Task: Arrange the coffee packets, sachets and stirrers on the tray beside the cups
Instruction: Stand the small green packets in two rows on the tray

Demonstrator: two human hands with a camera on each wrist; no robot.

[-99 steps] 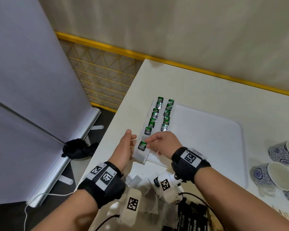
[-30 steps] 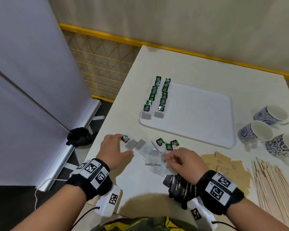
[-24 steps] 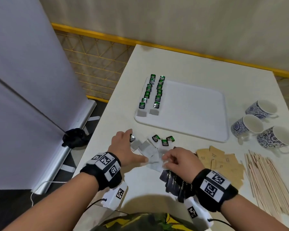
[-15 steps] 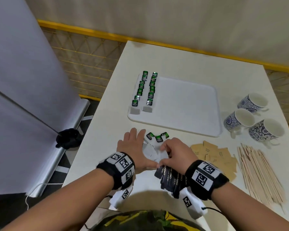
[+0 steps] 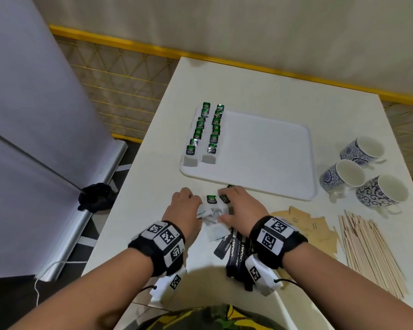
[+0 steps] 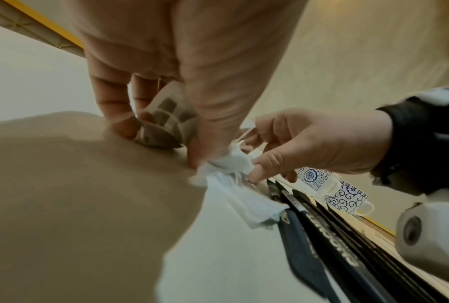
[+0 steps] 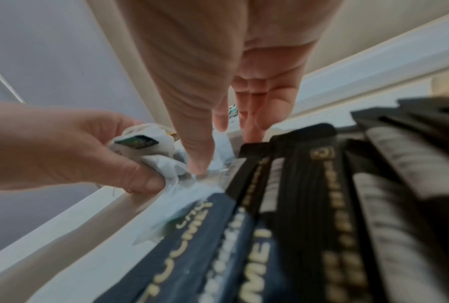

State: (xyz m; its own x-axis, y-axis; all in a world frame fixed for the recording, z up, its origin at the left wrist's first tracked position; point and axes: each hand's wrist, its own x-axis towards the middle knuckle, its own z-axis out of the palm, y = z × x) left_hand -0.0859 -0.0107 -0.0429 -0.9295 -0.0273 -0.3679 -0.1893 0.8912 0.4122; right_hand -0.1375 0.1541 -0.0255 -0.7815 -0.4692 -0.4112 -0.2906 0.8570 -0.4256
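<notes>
The smooth white desk (image 5: 248,86) carries a flat rounded-corner plastic tray (image 5: 267,148) with two rows of green-tagged tea bags (image 5: 206,129) along its left edge, three blue-patterned ceramic cups (image 5: 362,177) just beside its right edge. Nearer lie thin wooden stirrers (image 5: 370,253), brown paper sachets (image 5: 312,225) and glossy black coffee packets (image 5: 234,251). The left hand (image 5: 184,213) clutches crumpled white loose tea bags (image 5: 212,210), while the right hand (image 5: 239,208) rests on them, thumb pressing, fingers nearly straight.
</notes>
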